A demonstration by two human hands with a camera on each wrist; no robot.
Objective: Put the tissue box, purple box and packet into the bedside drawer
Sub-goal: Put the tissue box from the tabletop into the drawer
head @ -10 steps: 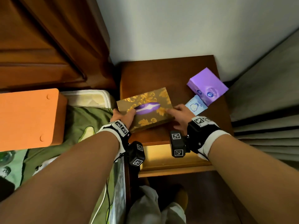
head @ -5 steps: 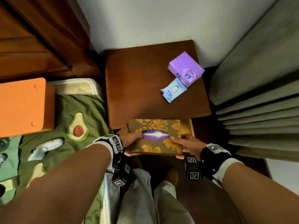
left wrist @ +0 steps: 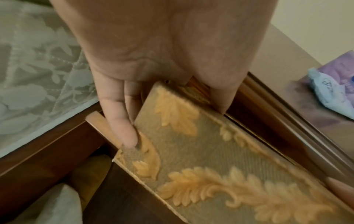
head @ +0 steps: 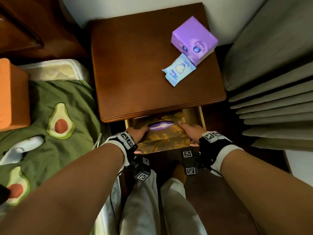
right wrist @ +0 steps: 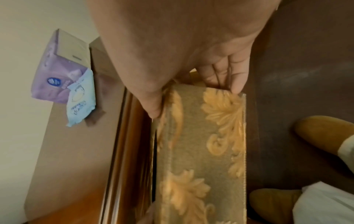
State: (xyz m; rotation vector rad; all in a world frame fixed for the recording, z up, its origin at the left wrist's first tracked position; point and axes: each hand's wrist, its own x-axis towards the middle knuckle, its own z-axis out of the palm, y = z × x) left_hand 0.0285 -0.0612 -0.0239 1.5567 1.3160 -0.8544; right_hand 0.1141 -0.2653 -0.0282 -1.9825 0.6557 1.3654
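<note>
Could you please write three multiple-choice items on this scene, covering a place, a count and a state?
1. Where does the packet lie?
A. on the nightstand top, against the purple box
B. in the drawer
C. on the bed

2. How many task items remain on the nightstand top?
A. none
B. two
C. three

3. How is the tissue box held?
A. left hand alone
B. lying untouched
C. left hand and right hand gripping its ends

Key:
1 A, its corner touches the box.
2 B, the box and packet.
3 C, a hand at each end, over the open drawer.
</note>
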